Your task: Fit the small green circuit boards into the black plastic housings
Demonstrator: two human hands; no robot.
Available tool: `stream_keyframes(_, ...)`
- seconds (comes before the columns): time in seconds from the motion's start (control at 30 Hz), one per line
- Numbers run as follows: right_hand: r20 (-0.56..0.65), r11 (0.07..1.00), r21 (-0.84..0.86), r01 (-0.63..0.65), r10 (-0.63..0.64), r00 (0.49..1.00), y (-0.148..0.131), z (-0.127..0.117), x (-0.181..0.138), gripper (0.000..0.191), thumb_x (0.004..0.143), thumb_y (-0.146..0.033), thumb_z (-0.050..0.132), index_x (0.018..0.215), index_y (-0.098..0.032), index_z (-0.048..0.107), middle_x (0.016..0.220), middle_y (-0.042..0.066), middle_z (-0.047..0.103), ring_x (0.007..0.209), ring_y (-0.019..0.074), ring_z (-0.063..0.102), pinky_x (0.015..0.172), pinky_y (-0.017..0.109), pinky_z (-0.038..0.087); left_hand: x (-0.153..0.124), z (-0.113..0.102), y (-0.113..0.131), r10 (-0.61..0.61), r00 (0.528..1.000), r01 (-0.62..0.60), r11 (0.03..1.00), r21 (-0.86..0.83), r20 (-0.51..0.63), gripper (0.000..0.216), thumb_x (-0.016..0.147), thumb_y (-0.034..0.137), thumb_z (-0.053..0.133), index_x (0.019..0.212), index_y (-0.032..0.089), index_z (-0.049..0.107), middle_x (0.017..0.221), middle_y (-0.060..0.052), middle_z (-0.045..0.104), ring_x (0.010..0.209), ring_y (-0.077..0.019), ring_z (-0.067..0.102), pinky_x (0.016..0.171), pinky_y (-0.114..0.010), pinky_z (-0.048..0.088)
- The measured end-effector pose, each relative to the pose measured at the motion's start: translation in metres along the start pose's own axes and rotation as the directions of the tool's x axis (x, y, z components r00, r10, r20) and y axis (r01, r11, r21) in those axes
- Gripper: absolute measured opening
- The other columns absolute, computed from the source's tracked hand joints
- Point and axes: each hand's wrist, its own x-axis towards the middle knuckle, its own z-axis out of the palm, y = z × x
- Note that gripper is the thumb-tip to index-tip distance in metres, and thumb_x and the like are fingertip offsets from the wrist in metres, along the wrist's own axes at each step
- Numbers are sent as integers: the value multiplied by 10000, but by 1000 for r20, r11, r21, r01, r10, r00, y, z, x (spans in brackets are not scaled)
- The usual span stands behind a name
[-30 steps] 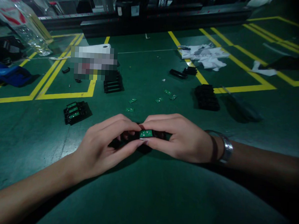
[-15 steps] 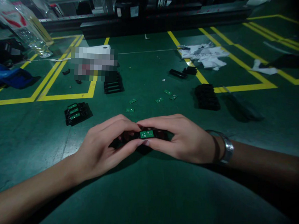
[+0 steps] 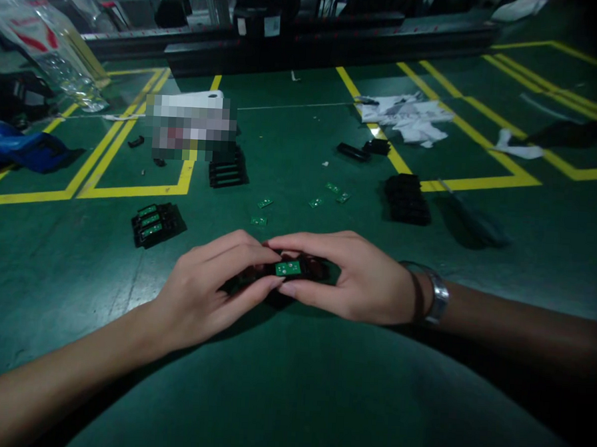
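Observation:
Between both hands is a small black plastic housing (image 3: 303,272) with a green circuit board (image 3: 288,268) lying in its top. My left hand (image 3: 209,289) closes on the housing's left end, thumb in front and fingers behind. On the other end, my right hand (image 3: 360,277) grips it the same way, a silvery band at the wrist. The fingers hide much of the housing. Just beyond the hands lie loose green circuit boards (image 3: 259,221), with several more (image 3: 315,202) farther right. To the left sits a group of black housings (image 3: 154,224) with green boards in them.
Black housings (image 3: 227,170) stand near a white, partly blurred-out object (image 3: 205,98). Another black stack (image 3: 406,199) is at right, beside a dark clear bag (image 3: 473,219). Crumpled white paper (image 3: 409,116), a plastic bottle (image 3: 52,50) and a blue item (image 3: 25,146) lie farther off.
Both hands stay on the housing, which sits slightly farther left in view. The right hand and wrist have shifted a little left; the grip looks the same.

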Motion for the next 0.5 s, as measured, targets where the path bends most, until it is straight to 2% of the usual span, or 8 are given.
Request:
stream_keyframes(0.17,-2,999,19,42,-42,999,-2,-1,0,392,905,-283,702,1277,-167,659,1158,57,750,971,166,717,827,249,531,-1,-2,0,14,1000,-14,1000,-10,-12,210,935,191,663,1144,172,649,991,-70,678,901,-157,648,763,-285,544)
stream_keyframes(0.33,22,998,51,38,-39,999,-5,-2,2,353,928,-309,686,1236,-135,681,950,37,762,718,120,672,634,212,490,-2,-2,-1,44,999,-44,999,-13,-20,228,941,199,657,1165,160,642,1003,-67,652,907,-147,627,767,-269,537)
stream_keyframes(0.5,29,995,104,5,-8,1000,-5,-2,3,328,942,-271,672,1238,-128,682,855,13,740,648,97,630,554,192,440,-2,-2,-3,61,998,-61,998,-31,-21,233,944,187,650,1173,150,635,1012,-74,643,916,-148,619,778,-265,530)
